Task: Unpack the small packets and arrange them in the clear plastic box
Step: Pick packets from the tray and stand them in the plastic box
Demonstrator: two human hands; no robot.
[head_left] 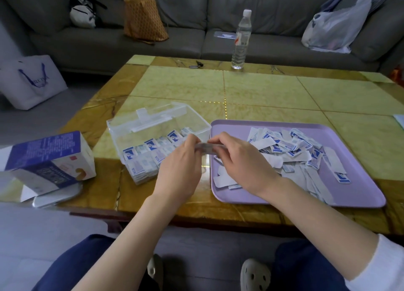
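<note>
You sit in front of a long grey sofa (218,6), where an orange bag (143,17) and a thin plastic bag (334,28) are lying, and a white paper bag (30,81) stands on the floor at the left. Between you and the sofa is a low table (262,89) with a yellow-green tiled top. On its right part, near you, lies a purple tray (360,192), and on the tray there is a loose pile of packets (290,146), white with blue print, mixed with torn white strips. Just beside the tray, on its left, stands the clear plastic box (122,127) with its lid lifted at the back. Rows of packets (142,166) stand inside it on their edges, and they fill mostly the near left part of the box. More to the left, a blue and white carton (48,157) lies tilted at the table edge. A water bottle (241,39) stands upright at the far side of the table. Your left hand (181,166) and your right hand (238,161) meet above the gap between box and tray. The fingers of both hands are curled and they pinch one small packet (205,149) between them, each hand at one end. The packet is blurred, so I cannot tell if it is already torn.
</note>
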